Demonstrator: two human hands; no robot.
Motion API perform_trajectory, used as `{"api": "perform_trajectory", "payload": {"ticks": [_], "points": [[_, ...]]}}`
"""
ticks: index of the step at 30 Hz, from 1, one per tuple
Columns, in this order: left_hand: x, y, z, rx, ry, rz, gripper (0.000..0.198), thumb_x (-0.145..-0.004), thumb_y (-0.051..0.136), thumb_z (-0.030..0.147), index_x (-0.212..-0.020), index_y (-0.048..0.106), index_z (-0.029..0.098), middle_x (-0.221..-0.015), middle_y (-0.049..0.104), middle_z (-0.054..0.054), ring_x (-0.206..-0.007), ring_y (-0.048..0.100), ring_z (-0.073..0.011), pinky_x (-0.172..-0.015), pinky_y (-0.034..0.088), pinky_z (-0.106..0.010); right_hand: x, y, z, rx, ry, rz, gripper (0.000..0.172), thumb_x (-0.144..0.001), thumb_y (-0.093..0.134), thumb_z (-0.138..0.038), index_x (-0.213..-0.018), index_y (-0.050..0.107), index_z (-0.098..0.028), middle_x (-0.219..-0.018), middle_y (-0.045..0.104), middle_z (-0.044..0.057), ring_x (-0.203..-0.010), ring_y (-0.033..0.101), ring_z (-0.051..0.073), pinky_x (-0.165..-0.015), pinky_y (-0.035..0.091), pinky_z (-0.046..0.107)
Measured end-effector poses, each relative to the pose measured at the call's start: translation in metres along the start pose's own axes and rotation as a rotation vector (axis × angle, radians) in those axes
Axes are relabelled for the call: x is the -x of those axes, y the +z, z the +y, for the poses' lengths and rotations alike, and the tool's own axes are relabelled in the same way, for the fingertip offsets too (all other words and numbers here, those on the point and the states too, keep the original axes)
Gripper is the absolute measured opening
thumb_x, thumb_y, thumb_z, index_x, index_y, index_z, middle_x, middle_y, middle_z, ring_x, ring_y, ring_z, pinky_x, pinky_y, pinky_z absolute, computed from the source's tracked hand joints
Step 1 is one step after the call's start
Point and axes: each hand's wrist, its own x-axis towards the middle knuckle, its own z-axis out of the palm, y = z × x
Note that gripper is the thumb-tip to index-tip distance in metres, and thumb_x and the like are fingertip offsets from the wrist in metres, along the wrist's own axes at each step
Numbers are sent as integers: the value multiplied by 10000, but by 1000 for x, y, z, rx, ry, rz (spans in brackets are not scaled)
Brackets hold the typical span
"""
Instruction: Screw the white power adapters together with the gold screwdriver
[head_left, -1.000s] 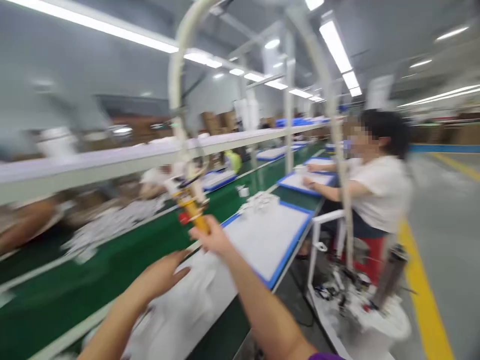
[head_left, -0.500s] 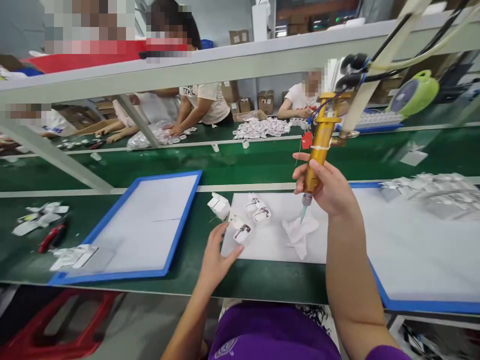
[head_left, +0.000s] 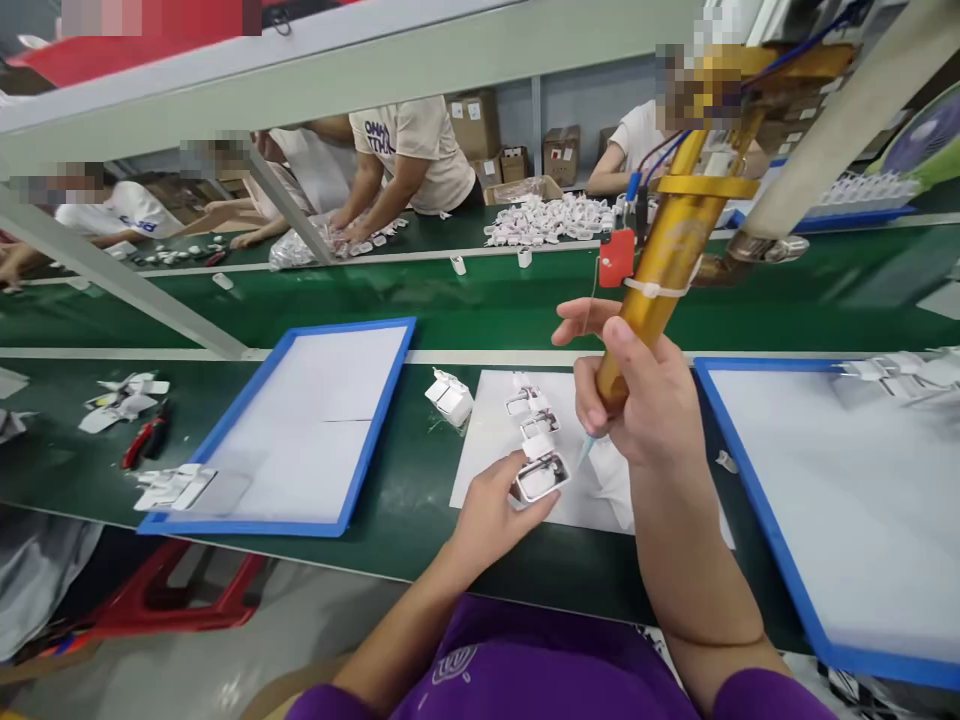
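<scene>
Head view is showing our left hand pinching a white plug housing between thumb and fingers, low on the white sheet. Our right hand is gripping closed around the gold dispenser, its tip hovering just beside the housing at two o'clock. We are judging the work barely begun: two housings are waiting at twelve o'clock, another housing at ten. A co-worker's shirt is carrying lettering, seemingly "OMAH"; the red tag is showing nothing legible.

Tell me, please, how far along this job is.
Done: nothing identifiably finished. In hand: left hand holds one white plastic plug housing; right hand aims the gold dispenser at it. Left: two similar housings on the white sheet, another on the green belt.
</scene>
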Motion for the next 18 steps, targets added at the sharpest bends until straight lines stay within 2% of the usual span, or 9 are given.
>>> {"api": "perform_trajectory", "payload": {"ticks": [5,13,18], "points": [[-12,2,24,40,92,39,380,-735,653,330,-1083,571,198,-970,691,-57,-829,653,-203,-775,524,-311,-1,-4,0,30,-27,57,281,-878,578,-496,-954,626,-230,-922,600,12,-380,400,24,-315,307,185],[-15,-8,34,37,104,28,396,-735,661,370,-1069,574,176,-959,695,-62,-836,654,-210,-807,523,-316,-4,-7,0,51,-82,79,287,-886,577,-483,-925,631,-205,-832,618,10,-354,393,28,-310,280,195],[-14,-9,39,50,73,13,411,-741,658,367,-1084,569,158,-990,692,-74,-865,652,-221,-832,517,-334,-4,-6,4,47,-122,101,339,-868,593,-521,-786,562,-194,-664,570,-26,-318,367,35,-297,275,190]]}}
